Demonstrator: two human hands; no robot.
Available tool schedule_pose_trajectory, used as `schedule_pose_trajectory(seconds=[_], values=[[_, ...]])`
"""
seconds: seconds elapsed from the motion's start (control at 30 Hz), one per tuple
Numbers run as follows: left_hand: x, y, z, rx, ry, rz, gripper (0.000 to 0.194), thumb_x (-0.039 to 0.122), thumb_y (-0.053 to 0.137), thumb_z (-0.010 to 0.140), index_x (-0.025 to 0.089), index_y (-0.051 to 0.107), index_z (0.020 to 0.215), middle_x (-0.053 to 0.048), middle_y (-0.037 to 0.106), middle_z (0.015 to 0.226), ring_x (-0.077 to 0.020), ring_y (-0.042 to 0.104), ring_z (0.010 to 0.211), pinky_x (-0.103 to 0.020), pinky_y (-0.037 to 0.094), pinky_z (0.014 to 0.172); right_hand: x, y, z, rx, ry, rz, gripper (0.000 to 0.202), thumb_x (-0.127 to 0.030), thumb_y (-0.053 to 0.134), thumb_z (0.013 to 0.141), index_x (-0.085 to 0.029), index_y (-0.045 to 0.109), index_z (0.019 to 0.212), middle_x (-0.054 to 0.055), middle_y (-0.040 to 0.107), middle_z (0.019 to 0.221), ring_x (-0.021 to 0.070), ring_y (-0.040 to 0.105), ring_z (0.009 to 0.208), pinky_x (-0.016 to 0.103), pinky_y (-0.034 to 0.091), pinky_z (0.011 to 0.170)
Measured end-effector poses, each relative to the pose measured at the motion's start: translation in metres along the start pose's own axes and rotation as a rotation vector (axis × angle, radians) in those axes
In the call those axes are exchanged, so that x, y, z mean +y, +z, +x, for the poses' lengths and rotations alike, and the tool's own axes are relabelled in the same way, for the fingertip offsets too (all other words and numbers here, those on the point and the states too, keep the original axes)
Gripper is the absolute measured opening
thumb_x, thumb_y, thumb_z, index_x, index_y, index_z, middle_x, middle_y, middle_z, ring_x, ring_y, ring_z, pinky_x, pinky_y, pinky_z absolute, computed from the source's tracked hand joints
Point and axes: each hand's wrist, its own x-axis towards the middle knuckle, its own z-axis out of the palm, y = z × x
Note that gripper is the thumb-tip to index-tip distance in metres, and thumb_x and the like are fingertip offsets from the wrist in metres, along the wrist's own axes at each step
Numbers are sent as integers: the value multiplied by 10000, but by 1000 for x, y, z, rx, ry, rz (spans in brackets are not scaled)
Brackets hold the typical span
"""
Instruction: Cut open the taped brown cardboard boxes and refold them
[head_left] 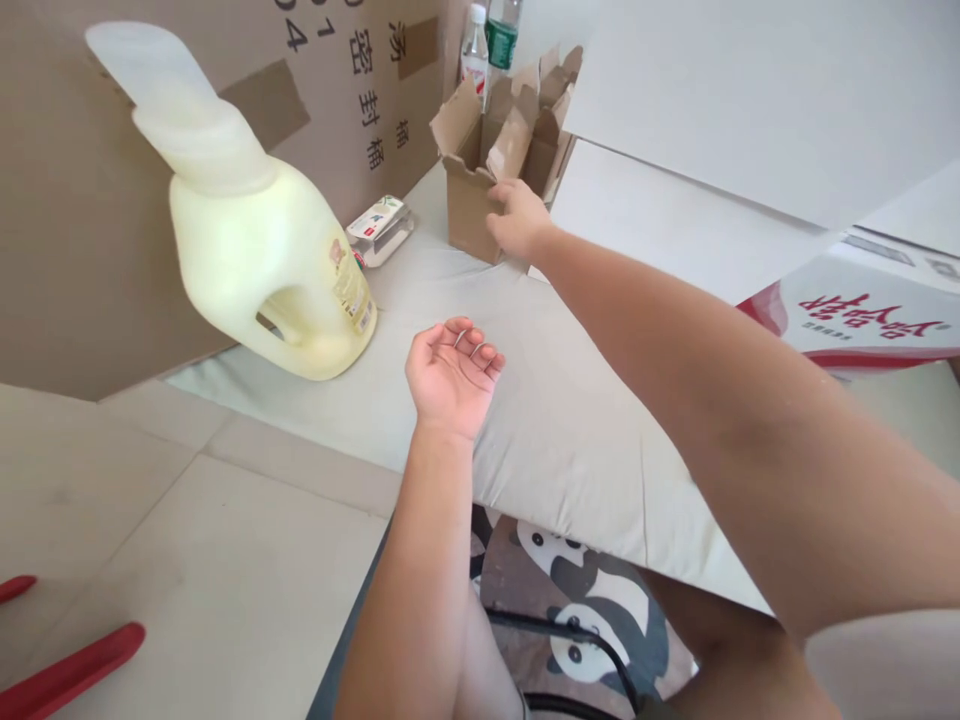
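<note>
My left hand (454, 378) is held palm up over the cloth-covered surface (555, 420), its fingers loosely curled and apart, with nothing in it. Stretched forward, my right hand (519, 218) is at the near right corner of a small open cardboard box (466, 208), fingers bent at its rim and thumb against its side. Part of that grip is hidden by the hand itself. The box's flaps stand up, and a second open cardboard box (541, 160) is right beside it.
A large pale yellow jug (225, 240) stands at left before a big printed carton (360, 60). Near it lies a small package (381, 228). Bottles (475, 50) are behind the boxes. White panels (675, 220) and a red-and-white box (870, 310) occupy the right.
</note>
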Motion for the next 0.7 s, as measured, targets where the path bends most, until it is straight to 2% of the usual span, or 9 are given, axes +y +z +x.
schedule_pose_trajectory(seconds=[0.1,0.17,0.23,0.3,0.37,0.43,0.5,0.6,0.7], values=[[2,0,-1,25,42,5,203,312,471,845,189,590,736,11,557,610,-113,539,490,-272,479,557,5,-7,-28,69,-34,35,379,-106,504,898,-144,637,1251,100,605,1438,241,563,1379,402,393,1239],[4,0,-2,77,115,2,182,299,477,827,190,569,714,20,519,589,-103,500,477,-259,453,546,14,-18,-64,126,-77,128,318,-144,521,897,-158,652,1187,89,669,1317,222,663,1195,396,500,1126],[5,0,-1,164,217,-5,172,280,476,813,193,528,675,36,455,557,-89,438,454,-241,408,526,29,-33,-111,173,-100,246,240,-188,562,880,-190,650,1103,65,695,1215,192,703,976,381,576,965],[6,-1,1,268,322,-3,183,259,470,810,197,478,638,48,403,542,-79,388,445,-228,364,516,48,-50,-166,260,-100,326,148,-230,606,852,-228,628,998,33,703,1028,179,681,841,366,586,816],[4,-3,3,326,432,32,197,242,470,823,200,460,631,46,409,556,-79,403,468,-221,362,538,69,-64,-224,387,-80,363,97,-288,662,848,-257,589,904,30,677,941,205,674,868,395,565,813],[-3,-4,5,282,528,118,195,252,481,851,205,506,664,28,497,621,-90,503,551,-224,404,600,91,-74,-277,557,-95,398,222,-342,746,800,-283,534,828,42,673,972,237,674,925,425,544,813],[-15,-4,6,146,559,248,192,304,513,883,217,582,726,1,613,748,-118,611,696,-241,452,685,110,-78,-322,712,-49,382,249,-417,761,805,-337,544,900,46,659,950,265,666,911,455,521,783],[-42,-1,5,-74,486,432,221,391,575,906,226,656,782,-30,692,884,-164,669,847,-265,485,753,133,-75,-365,762,28,398,340,-584,734,787,-434,536,1020,48,627,914,298,647,842,483,497,718],[-67,3,4,-152,423,518,272,432,611,910,222,659,744,-23,678,818,-183,661,830,-268,488,747,151,-71,-382,753,67,364,359,-712,651,798,-363,588,855,77,608,940,299,633,870,503,509,755]])
